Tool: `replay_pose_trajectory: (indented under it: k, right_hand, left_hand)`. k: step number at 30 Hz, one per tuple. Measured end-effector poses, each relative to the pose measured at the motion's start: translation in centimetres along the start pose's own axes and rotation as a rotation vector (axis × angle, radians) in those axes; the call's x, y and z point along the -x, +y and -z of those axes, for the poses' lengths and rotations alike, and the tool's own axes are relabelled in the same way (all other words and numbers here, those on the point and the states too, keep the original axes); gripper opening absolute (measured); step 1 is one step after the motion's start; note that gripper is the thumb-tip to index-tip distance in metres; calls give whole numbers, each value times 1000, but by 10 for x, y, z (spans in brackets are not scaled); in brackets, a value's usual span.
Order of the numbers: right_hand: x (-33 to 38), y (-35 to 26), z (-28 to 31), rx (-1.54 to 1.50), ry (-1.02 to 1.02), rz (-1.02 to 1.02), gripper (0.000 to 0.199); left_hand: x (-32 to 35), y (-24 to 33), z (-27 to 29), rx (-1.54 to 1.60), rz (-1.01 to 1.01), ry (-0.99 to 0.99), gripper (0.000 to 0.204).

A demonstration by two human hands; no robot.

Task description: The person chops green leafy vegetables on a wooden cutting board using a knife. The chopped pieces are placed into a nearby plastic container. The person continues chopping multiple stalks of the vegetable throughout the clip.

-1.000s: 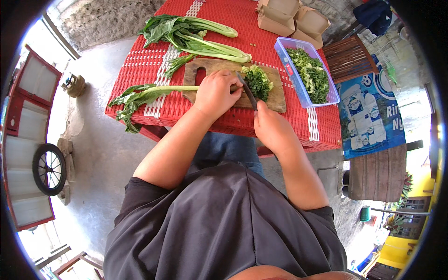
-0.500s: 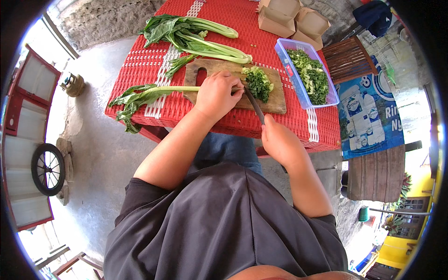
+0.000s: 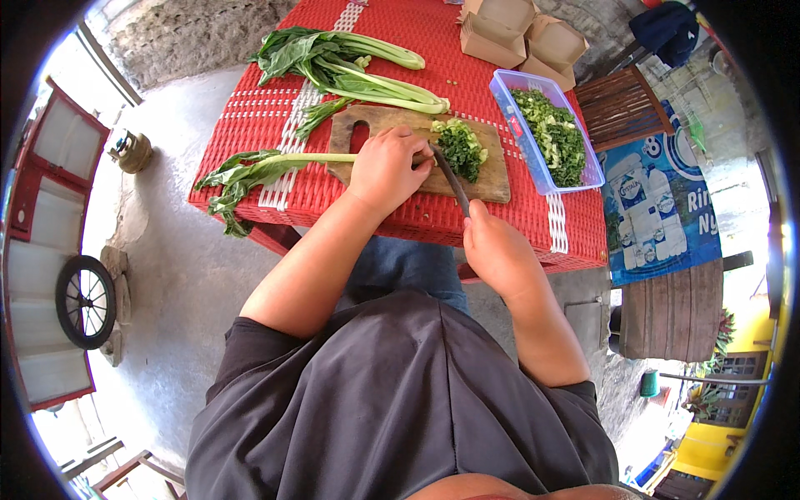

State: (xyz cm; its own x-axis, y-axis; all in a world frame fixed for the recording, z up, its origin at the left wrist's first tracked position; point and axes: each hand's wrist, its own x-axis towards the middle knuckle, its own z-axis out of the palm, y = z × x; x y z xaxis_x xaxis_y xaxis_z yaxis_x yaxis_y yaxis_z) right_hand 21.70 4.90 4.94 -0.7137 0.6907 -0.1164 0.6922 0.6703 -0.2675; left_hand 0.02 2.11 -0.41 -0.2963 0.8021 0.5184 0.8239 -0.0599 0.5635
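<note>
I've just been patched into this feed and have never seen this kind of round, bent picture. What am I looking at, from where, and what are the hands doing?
There is no machine here. A camera worn on a person's head looks down, so you see their dark shirt, both forearms and a red table. The wide lens bends straight edges toward the rim.

On the table lies a wooden cutting board with a pile of chopped greens. The left hand presses a long-stemmed leafy green down on the board. The right hand grips a dark-bladed knife whose tip reaches toward the pile.

Behind the board lie more whole leafy greens. To the right stands a clear plastic tub of chopped greens, and beyond it some cardboard boxes.
</note>
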Motion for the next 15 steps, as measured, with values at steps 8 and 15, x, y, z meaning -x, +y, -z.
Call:
replay_pose_trajectory:
  k: [8,15]
  right_hand:
    - [-28,0,-7,-1,-20,15,23]
    - [4,6,3,7,-112,-36,22]
  left_hand:
    - [0,-2,0,7,-18,-2,13]
    - [2,0,0,-6,-23,19,11]
